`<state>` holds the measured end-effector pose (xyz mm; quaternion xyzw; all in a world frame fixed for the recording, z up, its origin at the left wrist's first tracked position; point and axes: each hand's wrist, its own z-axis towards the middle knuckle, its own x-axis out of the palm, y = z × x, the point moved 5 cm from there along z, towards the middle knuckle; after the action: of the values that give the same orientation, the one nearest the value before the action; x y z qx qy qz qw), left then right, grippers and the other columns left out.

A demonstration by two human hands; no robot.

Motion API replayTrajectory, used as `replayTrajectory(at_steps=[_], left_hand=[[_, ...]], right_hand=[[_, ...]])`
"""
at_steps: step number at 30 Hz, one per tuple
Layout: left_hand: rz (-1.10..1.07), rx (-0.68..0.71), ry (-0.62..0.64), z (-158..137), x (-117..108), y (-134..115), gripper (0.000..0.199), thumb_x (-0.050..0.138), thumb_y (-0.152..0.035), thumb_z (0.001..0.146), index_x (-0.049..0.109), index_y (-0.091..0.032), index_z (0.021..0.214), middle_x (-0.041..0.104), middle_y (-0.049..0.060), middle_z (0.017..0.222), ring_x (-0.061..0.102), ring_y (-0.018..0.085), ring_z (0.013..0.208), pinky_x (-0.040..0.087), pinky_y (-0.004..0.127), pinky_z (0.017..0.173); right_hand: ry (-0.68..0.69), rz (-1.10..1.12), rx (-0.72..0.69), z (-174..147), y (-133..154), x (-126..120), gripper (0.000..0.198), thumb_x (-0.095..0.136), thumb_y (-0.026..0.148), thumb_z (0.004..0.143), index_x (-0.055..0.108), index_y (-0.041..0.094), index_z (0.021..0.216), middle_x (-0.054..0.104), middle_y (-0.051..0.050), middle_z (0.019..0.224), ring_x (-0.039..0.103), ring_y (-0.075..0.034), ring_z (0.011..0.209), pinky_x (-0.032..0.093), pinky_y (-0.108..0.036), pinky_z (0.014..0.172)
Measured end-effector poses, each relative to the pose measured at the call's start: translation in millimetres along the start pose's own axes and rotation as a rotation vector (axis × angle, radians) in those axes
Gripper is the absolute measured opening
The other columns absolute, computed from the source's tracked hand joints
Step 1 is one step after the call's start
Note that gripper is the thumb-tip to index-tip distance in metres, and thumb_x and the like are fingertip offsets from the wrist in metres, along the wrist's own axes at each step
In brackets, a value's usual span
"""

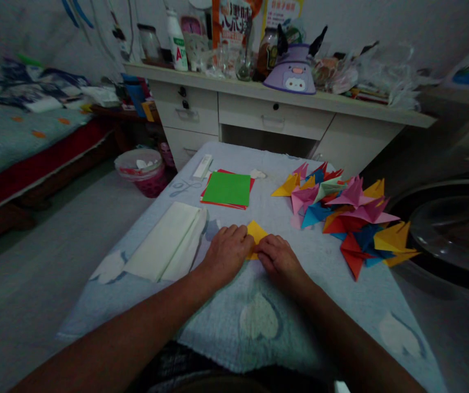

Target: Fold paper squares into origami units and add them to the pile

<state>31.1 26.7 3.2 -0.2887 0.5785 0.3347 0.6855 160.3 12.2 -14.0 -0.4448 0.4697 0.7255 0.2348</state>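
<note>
Left grip (pixel 229 248), right grip (pixel 280 259), curled over paper (pixel 257 231)

A home, by the look of it a bedroom: a bed (pixel 46 162) with a spotted quilt (pixel 1 128) at left, a bin (pixel 150 180) near it, drawers (pixel 254 113) topped with jars (pixel 149 43) and a bottle (pixel 178 46), and apparently a washer (pixel 459 229) at right.

Pretty dim light in here tbh. White desk (pixel 353 136) with drawers (pixel 248 112) at my 12 o'clock, grey wall (pixel 349 24) right behind it. Bed (pixel 25 123) at my 10, red along its side, pinkish bin (pixel 151 184) on the grey floor (pixel 30 278) at 11, dark-looking washer (pixel 459 215) at 2.
</note>
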Motion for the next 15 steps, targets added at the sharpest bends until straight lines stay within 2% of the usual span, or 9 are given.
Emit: replayTrajectory(at_steps=[4, 6, 10, 15], left_hand=[[-0.029, 0.106, 0.032, -23, 3, -21, 0.016, 0.049, -0.017, 0.093, 0.06, -0.017, 0.104, 0.062, 0.005, 0.093, 0.055, 0.021, 0.09, 0.041, 0.036, 0.077], [-0.049, 0.091, 0.027, -33, 5, -24, 0.017, 0.051, -0.025, 0.094, 0.059, -0.018, 0.108, 0.062, 0.004, 0.1, 0.055, 0.022, 0.095, 0.041, 0.037, 0.079], [-0.03, 0.045, 0.039, -47, 6, -18, 0.03, 0.056, -0.037, 0.092, 0.057, -0.017, 0.114, 0.062, 0.006, 0.11, 0.053, 0.025, 0.103, 0.041, 0.039, 0.083], [0.004, 0.025, 0.067, -61, -1, -7, 0.034, 0.058, -0.038, 0.09, 0.057, -0.016, 0.116, 0.062, 0.008, 0.112, 0.053, 0.025, 0.104, 0.041, 0.038, 0.084]], right_hand=[[-0.017, 0.016, 0.032, 1, -3, 2, 0.017, 0.053, 0.013, 0.087, 0.066, 0.02, 0.095, 0.059, -0.006, 0.097, 0.052, -0.02, 0.093, 0.041, -0.036, 0.085], [-0.027, 0.018, 0.041, 0, -5, 3, 0.017, 0.054, 0.012, 0.085, 0.064, 0.02, 0.096, 0.059, -0.006, 0.098, 0.052, -0.02, 0.094, 0.041, -0.036, 0.085], [-0.024, 0.011, 0.052, -1, -6, 4, 0.016, 0.053, 0.013, 0.084, 0.063, 0.019, 0.096, 0.058, -0.007, 0.1, 0.051, -0.021, 0.095, 0.04, -0.037, 0.087], [0.009, -0.011, 0.072, -1, -6, 4, 0.018, 0.052, 0.014, 0.084, 0.061, 0.018, 0.099, 0.057, -0.008, 0.103, 0.05, -0.022, 0.099, 0.039, -0.038, 0.09]])
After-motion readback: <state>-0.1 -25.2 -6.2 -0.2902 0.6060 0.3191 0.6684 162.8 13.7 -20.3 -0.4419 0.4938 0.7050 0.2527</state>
